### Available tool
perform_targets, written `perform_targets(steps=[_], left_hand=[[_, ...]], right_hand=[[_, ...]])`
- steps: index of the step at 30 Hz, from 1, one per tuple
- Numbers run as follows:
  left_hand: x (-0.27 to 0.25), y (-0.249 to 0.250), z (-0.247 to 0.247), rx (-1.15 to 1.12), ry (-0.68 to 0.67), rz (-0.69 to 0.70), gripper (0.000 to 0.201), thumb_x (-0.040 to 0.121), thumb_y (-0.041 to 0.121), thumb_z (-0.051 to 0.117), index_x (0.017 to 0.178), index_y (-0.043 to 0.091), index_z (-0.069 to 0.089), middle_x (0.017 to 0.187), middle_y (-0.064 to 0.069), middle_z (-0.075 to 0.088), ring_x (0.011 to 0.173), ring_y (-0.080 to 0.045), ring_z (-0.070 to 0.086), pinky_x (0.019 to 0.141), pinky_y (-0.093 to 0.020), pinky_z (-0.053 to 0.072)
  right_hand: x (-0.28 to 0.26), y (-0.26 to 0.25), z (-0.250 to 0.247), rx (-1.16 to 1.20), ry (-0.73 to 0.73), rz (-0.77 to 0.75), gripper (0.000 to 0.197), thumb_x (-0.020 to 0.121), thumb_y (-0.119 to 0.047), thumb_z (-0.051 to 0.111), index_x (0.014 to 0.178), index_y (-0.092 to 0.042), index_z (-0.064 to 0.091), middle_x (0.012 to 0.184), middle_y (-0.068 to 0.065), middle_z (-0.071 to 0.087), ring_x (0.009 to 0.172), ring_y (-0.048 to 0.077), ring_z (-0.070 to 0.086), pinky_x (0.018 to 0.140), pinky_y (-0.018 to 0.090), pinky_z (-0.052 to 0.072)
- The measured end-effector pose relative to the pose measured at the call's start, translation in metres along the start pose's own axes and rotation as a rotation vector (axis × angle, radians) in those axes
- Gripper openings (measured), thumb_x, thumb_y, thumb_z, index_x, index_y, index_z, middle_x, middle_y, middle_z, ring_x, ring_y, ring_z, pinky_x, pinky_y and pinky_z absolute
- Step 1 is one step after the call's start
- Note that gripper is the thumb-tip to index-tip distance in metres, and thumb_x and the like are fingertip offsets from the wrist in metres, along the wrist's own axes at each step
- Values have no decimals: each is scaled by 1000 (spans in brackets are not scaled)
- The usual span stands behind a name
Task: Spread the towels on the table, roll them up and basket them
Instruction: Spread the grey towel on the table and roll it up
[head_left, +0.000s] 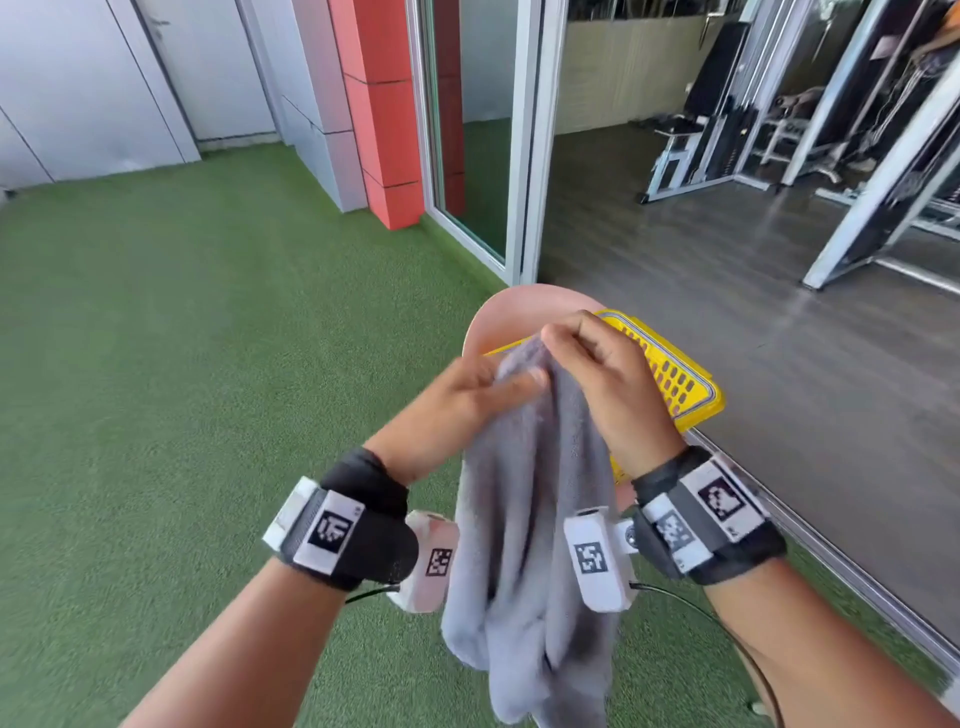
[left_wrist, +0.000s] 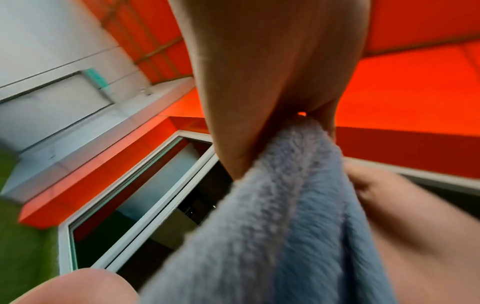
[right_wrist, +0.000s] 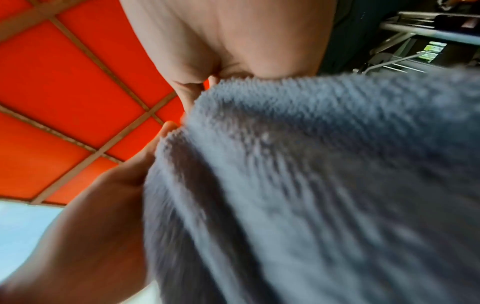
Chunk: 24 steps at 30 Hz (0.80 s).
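Observation:
A grey towel (head_left: 530, 519) hangs bunched in the air in front of me, held at its top edge by both hands. My left hand (head_left: 467, 395) pinches the towel's upper left part, thumb against the cloth. My right hand (head_left: 597, 364) grips the top right part with its fingers curled over it. The left wrist view shows the towel (left_wrist: 280, 216) caught between my fingers. In the right wrist view the towel (right_wrist: 311, 185) fills most of the picture. Behind the hands a yellow slotted basket (head_left: 675, 384) sits on a small round pink table (head_left: 519, 306). The basket's inside is hidden.
Green artificial turf (head_left: 208, 364) covers the floor to the left and around me. A red and grey pillar (head_left: 384, 114) and an open glass door (head_left: 478, 135) stand ahead. Gym machines (head_left: 779, 114) stand on the dark floor at the right.

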<state>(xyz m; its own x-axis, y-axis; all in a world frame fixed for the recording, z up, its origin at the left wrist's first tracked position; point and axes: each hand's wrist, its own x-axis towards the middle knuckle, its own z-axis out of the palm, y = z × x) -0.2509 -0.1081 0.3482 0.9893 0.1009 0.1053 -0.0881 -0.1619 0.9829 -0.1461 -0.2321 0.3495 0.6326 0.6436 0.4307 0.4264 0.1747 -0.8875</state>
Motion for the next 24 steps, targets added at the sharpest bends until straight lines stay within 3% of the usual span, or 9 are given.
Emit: perform_targets(steps=[2, 4, 6, 10, 12, 16, 18, 21, 24], left_hand=[[5, 6, -11, -172, 153, 57, 37, 99, 22, 50, 89, -12, 59, 91, -24, 62, 84, -28, 55, 79, -38, 42], [7, 11, -21, -274, 262, 71, 34, 100, 19, 44, 83, 0, 66, 86, -22, 66, 81, -26, 61, 80, -34, 47], [6, 6, -15, -209, 265, 49, 34, 101, 21, 43, 78, 10, 66, 82, -8, 66, 77, -17, 60, 77, -33, 48], [6, -6, 10, -56, 88, 67, 46, 99, 29, 48, 90, -16, 46, 86, -13, 47, 82, -23, 41, 73, -42, 36], [11, 2, 1, -70, 191, 122, 44, 97, 24, 50, 79, -15, 42, 80, -13, 42, 74, -24, 33, 63, -38, 28], [11, 5, -23, -68, 441, 165, 38, 97, 24, 53, 71, -1, 39, 70, -8, 32, 65, -21, 26, 57, -33, 24], [6, -1, -11, 28, 354, 130, 32, 100, 24, 49, 75, 3, 43, 70, -4, 37, 66, -14, 34, 62, -27, 31], [2, -4, 11, 21, 123, 52, 30, 100, 26, 48, 89, -1, 54, 82, -2, 55, 79, -12, 49, 74, -29, 41], [4, 6, -5, -53, 203, 112, 28, 99, 17, 48, 77, 1, 55, 73, -5, 50, 70, -13, 45, 61, -23, 37]], right_hand=[[-13, 15, 6, -5, -51, 45, 26, 97, -13, 50, 81, 7, 55, 74, 5, 49, 77, 5, 43, 70, 19, 36], [-29, 25, 9, -51, -67, 62, 36, 95, -18, 50, 74, 11, 49, 69, 13, 41, 74, 8, 38, 67, 22, 33], [-31, 23, 4, -52, -48, 60, 35, 98, -14, 51, 72, 9, 49, 69, 10, 41, 72, 6, 38, 66, 21, 33], [-5, 4, 0, 26, 74, 21, 22, 98, -11, 51, 83, 3, 61, 79, 6, 61, 79, 7, 52, 75, 19, 43], [-9, 11, 5, 3, 40, 42, 27, 96, -18, 53, 83, 3, 61, 77, 12, 60, 79, 7, 50, 73, 26, 41], [-36, 34, 5, -105, -66, 77, 40, 94, -30, 54, 64, -6, 45, 69, -4, 39, 70, 7, 37, 64, 31, 31], [-27, 26, 2, -71, -59, 87, 43, 94, -37, 54, 76, 2, 53, 75, 0, 45, 75, 9, 41, 67, 37, 37], [-3, 0, -5, -41, -16, 12, 26, 97, -19, 54, 84, 1, 63, 79, -1, 61, 77, 3, 52, 71, 22, 42], [-9, 10, -5, -105, -93, 25, 28, 95, -20, 58, 72, -4, 59, 68, -11, 49, 68, 1, 45, 64, 18, 36]])
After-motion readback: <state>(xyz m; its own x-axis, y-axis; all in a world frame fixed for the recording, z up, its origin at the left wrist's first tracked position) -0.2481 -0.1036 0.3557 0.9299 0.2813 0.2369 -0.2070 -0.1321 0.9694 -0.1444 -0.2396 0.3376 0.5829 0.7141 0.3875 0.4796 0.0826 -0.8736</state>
